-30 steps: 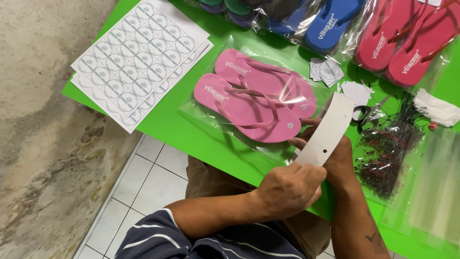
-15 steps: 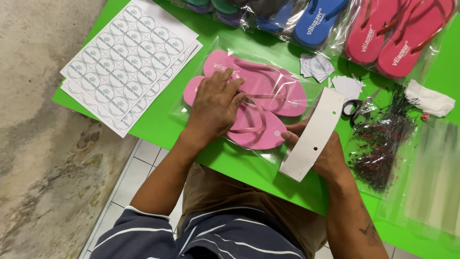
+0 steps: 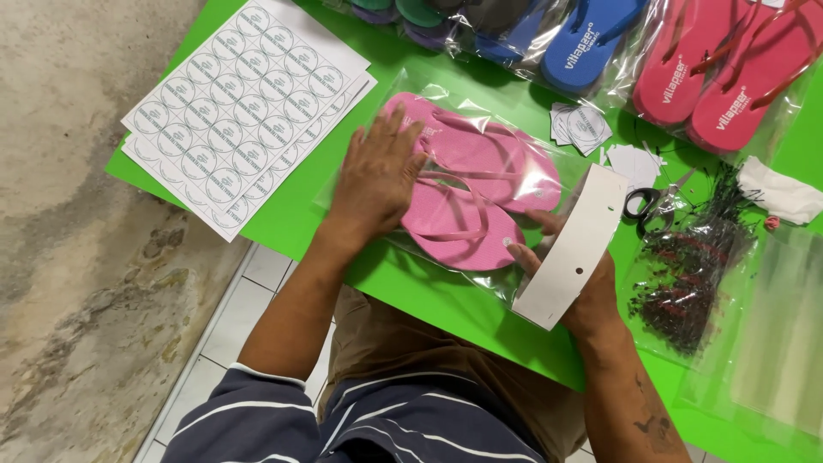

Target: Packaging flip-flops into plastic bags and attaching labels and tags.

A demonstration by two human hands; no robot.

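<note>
Left hand (image 3: pixel 377 176) lies spread on the bagged pink sandals (image 3: pixel 467 184); right hand (image 3: pixel 570 274), at 4 o'clock, pinches a white card (image 3: pixel 573 244). The slippery bag may slide, so the card could go on crooked.

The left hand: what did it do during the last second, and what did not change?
The left hand let go of the white card strip and moved up onto the bagged pink flip-flops, where it lies flat. The right hand still holds the strip. The sticker sheets stayed.

Two pink flip-flops (image 3: pixel 471 184) in one clear bag, two red flip-flops (image 3: pixel 729 69), one blue flip-flop (image 3: pixel 591 39), one white card strip (image 3: pixel 573 249), one pair of scissors (image 3: pixel 647 206).
</note>
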